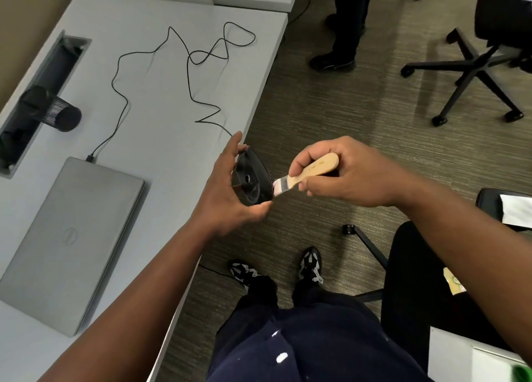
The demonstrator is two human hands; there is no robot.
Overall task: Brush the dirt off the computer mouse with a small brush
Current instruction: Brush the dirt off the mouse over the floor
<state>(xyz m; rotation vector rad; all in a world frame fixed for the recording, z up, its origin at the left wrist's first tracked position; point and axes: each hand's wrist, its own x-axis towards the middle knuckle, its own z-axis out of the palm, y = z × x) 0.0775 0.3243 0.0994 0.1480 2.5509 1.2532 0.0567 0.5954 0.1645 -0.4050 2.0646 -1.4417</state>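
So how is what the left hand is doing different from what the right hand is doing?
The left hand holds the black mouse up off the desk, fingers spread around it with the underside showing; the right hand pinches the wooden-handled brush in a closed grip. The left hand is over the desk edge, while the right is over the carpet. Both are bare and meet where the bristles touch the mouse.

bare forearms, navy trousers point(311, 341) (white-flecked), patterned shoes point(310, 265).

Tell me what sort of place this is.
Most likely an office. A closed laptop lies on a grey desk with a cable slot cut into it, and a rolling office chair stands on grey carpet beside it.
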